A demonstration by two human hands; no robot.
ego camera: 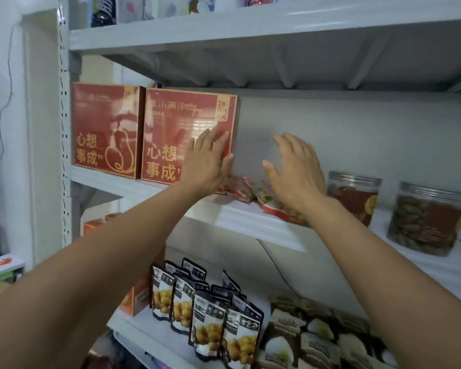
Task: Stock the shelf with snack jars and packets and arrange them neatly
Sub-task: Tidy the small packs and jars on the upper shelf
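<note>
Middle tier, white metal shelf board (250, 217): at the far left we count two tall red-and-gold cardboard gift boxes, the left one (104, 129) and the right one (176, 129), upright and touching side by side. Our left hand (209, 161) lies flat with straight fingers on the right box's front lower corner, gripping nothing. Just right of that box is a loose heap of small red foil snack packets (241, 189), lying untidily, not yet ordered. Our right hand (296, 169) hovers above them, fingers spread and relaxed, empty. Further right stand two clear plastic snack jars with silver lids, the nearer-left one (353, 198) partly hidden by the right wrist, the other (429, 219) well apart from it. Lower tier: black stand-up pouches of yellow nuts (210, 315) in upright rows, dark packets showing a coconut picture (312, 334) lying to their right, an orange carton (136, 296) to their left. We judge the stocking well advanced: boxes and pouches placed. Left over: aligning the heap, closing the gap between packets and jars, squaring the jars.
</note>
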